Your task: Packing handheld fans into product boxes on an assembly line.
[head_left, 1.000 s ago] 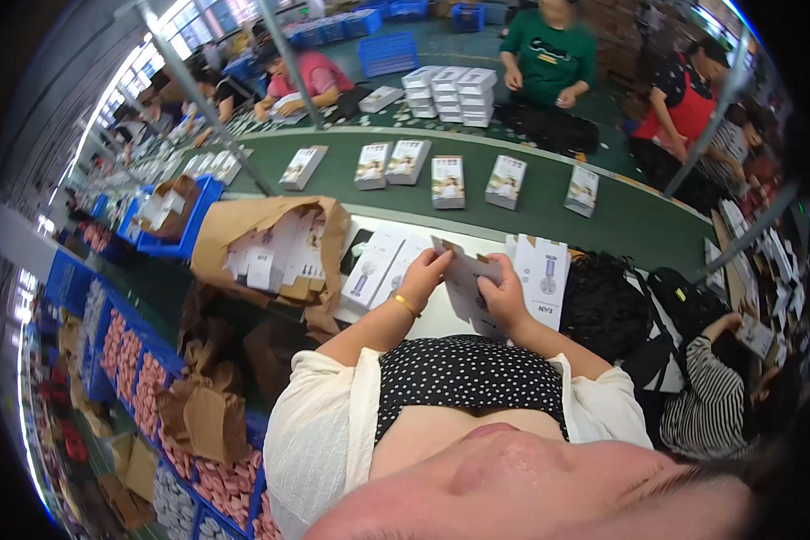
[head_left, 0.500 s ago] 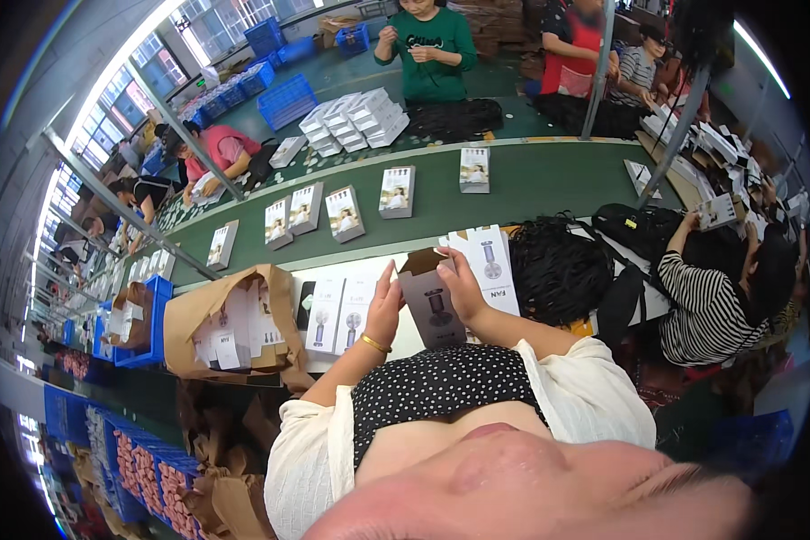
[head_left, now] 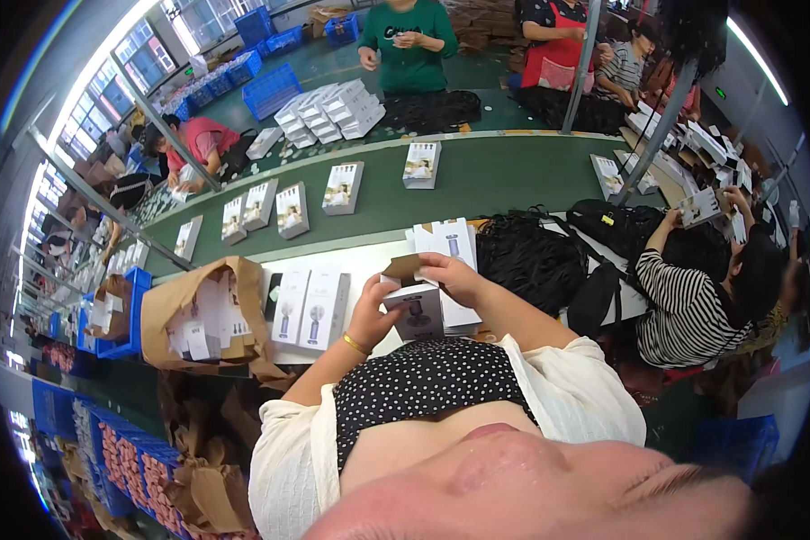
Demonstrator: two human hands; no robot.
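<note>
Between my hands is a small fan carton point(head_left: 416, 312), greyish on its shaded front with a fan picture, its brown inner flap raised at the top. My left hand point(head_left: 372, 315) grips its left side, thumb across the front. At the top right edge, the fingers of my right hand point(head_left: 450, 277) are closed on the carton by the flap. Just behind and beneath the right hand lies a stack of white printed cartons point(head_left: 450, 236). Two white fan boxes, including a near one point(head_left: 322, 310), lie side by side left of my left hand. What is inside the held carton is hidden.
A brown paper-lined box point(head_left: 166, 315) full of white cartons stands at left, beside a blue crate point(head_left: 135, 310). Black straps point(head_left: 526, 265) are heaped at right. Printed boxes sit along the green conveyor point(head_left: 378, 207). Co-workers are across it and at right.
The carton has been turned and tilted, and its flap now shows above the front. My left hand has shifted onto its side; my right moved to the top edge. Boxes shifted left in view.
</note>
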